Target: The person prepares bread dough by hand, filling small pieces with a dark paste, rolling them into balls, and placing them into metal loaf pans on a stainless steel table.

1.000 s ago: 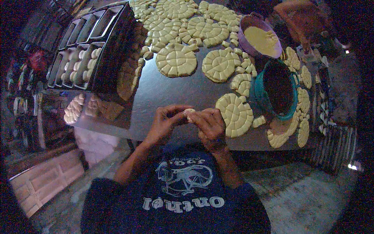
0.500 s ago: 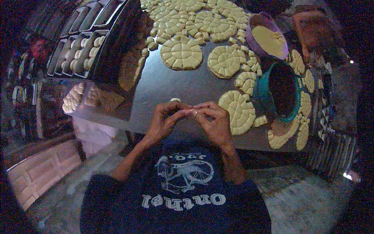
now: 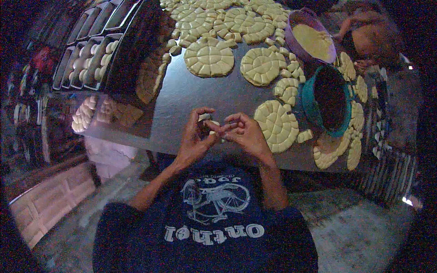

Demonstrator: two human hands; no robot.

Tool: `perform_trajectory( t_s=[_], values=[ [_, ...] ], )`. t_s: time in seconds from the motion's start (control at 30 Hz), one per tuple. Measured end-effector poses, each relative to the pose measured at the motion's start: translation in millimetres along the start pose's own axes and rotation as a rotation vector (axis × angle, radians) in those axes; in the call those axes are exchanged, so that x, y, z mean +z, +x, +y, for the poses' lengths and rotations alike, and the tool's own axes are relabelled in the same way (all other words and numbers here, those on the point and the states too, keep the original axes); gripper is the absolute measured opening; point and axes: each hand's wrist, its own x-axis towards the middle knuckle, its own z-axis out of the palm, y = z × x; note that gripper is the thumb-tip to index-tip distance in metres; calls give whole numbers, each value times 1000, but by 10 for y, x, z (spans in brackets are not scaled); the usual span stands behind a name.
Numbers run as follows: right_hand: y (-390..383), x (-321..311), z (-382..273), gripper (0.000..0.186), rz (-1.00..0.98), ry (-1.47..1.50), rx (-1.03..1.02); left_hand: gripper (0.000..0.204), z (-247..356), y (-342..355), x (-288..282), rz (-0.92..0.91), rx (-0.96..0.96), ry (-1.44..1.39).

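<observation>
Both of my hands meet over the near edge of the metal-topped table. My left hand point(image 3: 196, 139) curves in a C shape, its index finger raised away from the thumb. A small pale piece of dough point(image 3: 213, 131) shows between its fingers, partly covered. My right hand point(image 3: 247, 138) has bent fingers whose tips touch the left thumb and the dough; the exact grip is hidden. To the right of it lies a round dough slab point(image 3: 275, 125) scored into wedges. A small cut dough piece point(image 3: 305, 136) rests beside that slab.
More scored dough rounds point(image 3: 209, 57) cover the far table. A purple basin point(image 3: 291, 38) with pale contents and a dark-bottomed green tub point(image 3: 311, 102) stand at right. Baking tins point(image 3: 105, 61), some with dough balls, are stacked at left. Another person's arm point(image 3: 364, 20) shows far right.
My fingertips were pressed together before; now the left index finger has lifted away and the hands have loosened, showing the dough piece. The view has shifted slightly. The other person's arm has moved.
</observation>
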Motion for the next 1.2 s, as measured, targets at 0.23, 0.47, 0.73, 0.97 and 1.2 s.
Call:
perform_trajectory(
  t_s=[0.23,0.47,0.73,0.97,1.2],
  values=[
    [79,113,152,24,-117,-163,-289,66,-233,56,-159,-11,-86,-201],
    [543,234,625,19,293,-636,-460,41,-204,156,-755,311,15,-141],
    [401,246,779,23,262,-974,-517,41,-198,58,-900,252,55,283],
    [323,97,751,21,318,-602,-566,44,-852,282,-599,13,228,883],
    [-593,-1694,1245,25,1078,-854,-125,33,-248,242,-748,34,191,881]
  ],
)
